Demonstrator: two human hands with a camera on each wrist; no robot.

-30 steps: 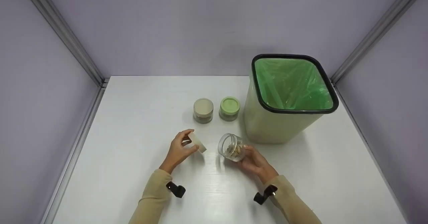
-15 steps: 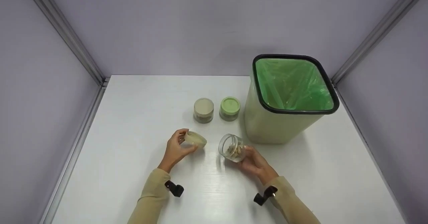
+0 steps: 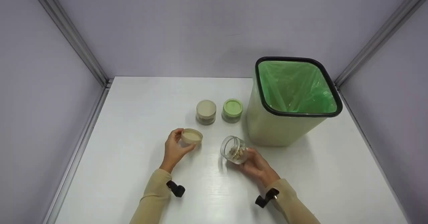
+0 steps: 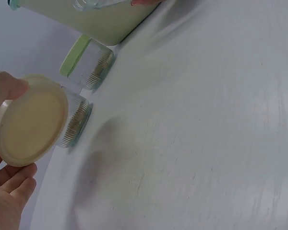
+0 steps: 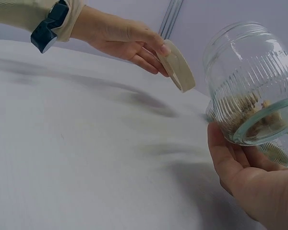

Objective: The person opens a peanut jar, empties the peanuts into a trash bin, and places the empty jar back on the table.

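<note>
Jar point(image 3: 234, 149), clear ribbed glass, is in my right hand point(image 3: 256, 165), fingers wrapped round its base. It's tipped over w/ the open mouth facing approx 10 o'clock, toward my other hand. Some pale nut-like bits sit in the bottom; can't tell exactly what they are. It sits near the front-centre of the table point(image 3: 133, 117), just off the surface, w/ the bin point(image 3: 284, 127) close by at 1 o'clock.

Lid point(image 3: 191, 136), beige, is pinched in my left hand point(image 3: 174, 149) btwn thumb and fingertips, at 9 o'clock from the jar and a bit apart from it.

Change vs a sec ago: the lid was held on edge, rim pointing down at the table. Now it's turned nearly flat, hollow inside facing up, and it's a little lower and further left. Jar has barely moved, maybe tilted a touch more. My read: lid is fully off and being put aside, so the jar mouth is free and its contents are reachable.

Two other small jars stand upright at 12 o'clock, both capped: beige-lid jar point(image 3: 206, 112) on the left, green-lid jar point(image 3: 232, 110) just beside it on the right, near the bin wall. Bin has a green liner point(image 3: 294, 87) and a black rim.
</note>
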